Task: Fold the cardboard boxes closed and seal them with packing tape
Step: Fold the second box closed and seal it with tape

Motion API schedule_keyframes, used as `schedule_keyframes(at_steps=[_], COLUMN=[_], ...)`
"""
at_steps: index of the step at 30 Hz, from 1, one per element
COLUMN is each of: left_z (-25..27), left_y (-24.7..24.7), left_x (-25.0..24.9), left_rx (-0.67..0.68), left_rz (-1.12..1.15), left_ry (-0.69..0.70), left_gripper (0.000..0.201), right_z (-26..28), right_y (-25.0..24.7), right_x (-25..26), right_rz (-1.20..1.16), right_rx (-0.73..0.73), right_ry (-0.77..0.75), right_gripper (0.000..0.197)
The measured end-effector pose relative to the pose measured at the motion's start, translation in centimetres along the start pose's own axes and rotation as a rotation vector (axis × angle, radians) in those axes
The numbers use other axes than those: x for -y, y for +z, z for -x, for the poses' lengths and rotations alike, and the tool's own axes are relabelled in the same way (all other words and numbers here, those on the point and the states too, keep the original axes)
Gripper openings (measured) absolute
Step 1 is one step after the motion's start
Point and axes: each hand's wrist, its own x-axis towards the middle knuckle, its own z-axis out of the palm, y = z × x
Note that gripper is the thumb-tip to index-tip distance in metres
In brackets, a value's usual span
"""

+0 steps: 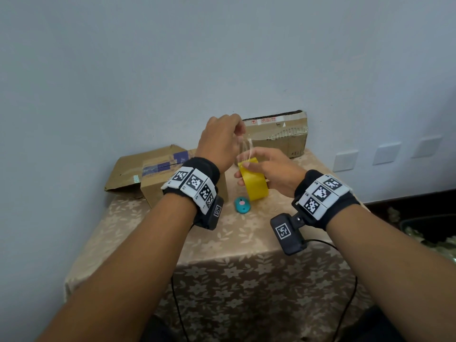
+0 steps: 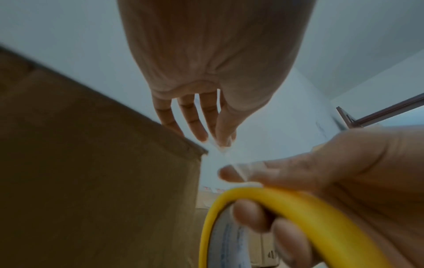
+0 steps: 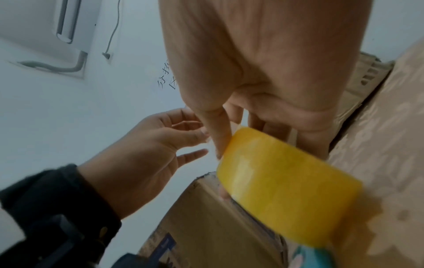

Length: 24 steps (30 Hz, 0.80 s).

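My right hand [image 1: 249, 172] grips a yellow roll of packing tape [image 1: 255, 185] above the table, thumb on its top edge and fingers through its core. My left hand [image 1: 237, 130] is raised above the roll and pinches the free end of a clear tape strip [image 1: 245, 146] that stretches up from it. In the left wrist view the fingertips [image 2: 221, 143] pinch the strip just above the roll [image 2: 298, 206]. A closed cardboard box [image 1: 158, 178] with a blue label stands to the left, under my left wrist. A second cardboard box [image 1: 283, 137] stands by the wall behind.
A small teal object with a pink spot [image 1: 242, 204] lies on the flowered tablecloth [image 1: 246, 243] just below the roll. A flattened piece of cardboard [image 1: 123, 176] lies at the far left. A black cable [image 1: 350, 280] hangs over the table's front. The wall is close behind.
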Motion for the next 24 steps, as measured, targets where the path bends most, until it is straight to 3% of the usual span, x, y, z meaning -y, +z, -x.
schedule_keyframes(at_steps=[3,9,13,14,17,19,21,24], left_z=[0.1,0.7,0.7,0.6,0.6,0.7,1.1,2.0], left_y=[-0.1,0.2,0.0,-0.2,-0.7,-0.7,-0.5,0.2], left_x=[0.2,-0.2,-0.5,-0.6,-0.6,-0.7,-0.9,-1.7], left_rx=[-0.004,-0.006,-0.026,-0.039,-0.038,0.025,0.21,0.613], left_rz=[-0.014,-0.143,-0.235,-0.228,-0.168,-0.168,-0.184,-0.189], left_ry=[-0.004,-0.057,-0.082,-0.102,-0.133,-0.162,-0.143,-0.101], left_gripper=[0.015,0.017,0.089,0.087,0.028,0.012,0.013,0.011], right_z=[0.3,0.2,0.4,0.4,0.4,0.4,0.3,0.0], right_y=[0.1,-0.2,-0.7,-0.9,-1.4,-1.8,-2.3,-2.7], right_x=[0.2,0.3,0.4,0.3,0.3,0.2,0.1,-0.3], right_rz=[-0.058,-0.083,-0.094,-0.103,-0.151,-0.187,-0.226,-0.25], right_rx=[0.087,0.078,0.053,0.036,-0.045,-0.111,-0.173,-0.227], right_ry=[0.028,0.014,0.019,0.024,0.027,0.029,0.026,0.019], right_gripper=[0.014,0.027,0.025,0.026,0.025,0.025,0.027,0.029])
